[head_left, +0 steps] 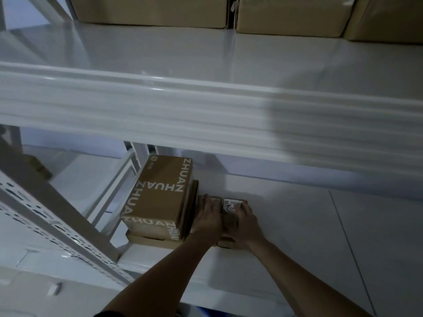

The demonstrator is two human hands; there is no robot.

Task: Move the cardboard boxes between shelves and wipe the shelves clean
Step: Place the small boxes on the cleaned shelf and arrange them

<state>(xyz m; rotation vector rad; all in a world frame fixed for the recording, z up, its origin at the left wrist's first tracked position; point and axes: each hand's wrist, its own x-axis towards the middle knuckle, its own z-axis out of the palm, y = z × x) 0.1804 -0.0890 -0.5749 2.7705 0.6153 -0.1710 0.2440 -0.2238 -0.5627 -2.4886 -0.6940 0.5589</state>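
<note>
A small cardboard box [229, 216] with a white label lies on the lower white shelf [320, 225]. My left hand [209, 216] holds its left side and my right hand [246, 221] holds its right side, fingers curled over the top. Just left of it, a brown box printed ZHUAN ZHUAN [160, 193] is stacked on a flatter cardboard box [151, 241]. The small box touches or nearly touches that stack.
The upper shelf [206, 53] carries large cardboard boxes [151, 10] along its back, with its thick front beam overhanging the lower shelf. A perforated white upright [57, 216] slants at the left. The lower shelf stretches bare to the right of my hands.
</note>
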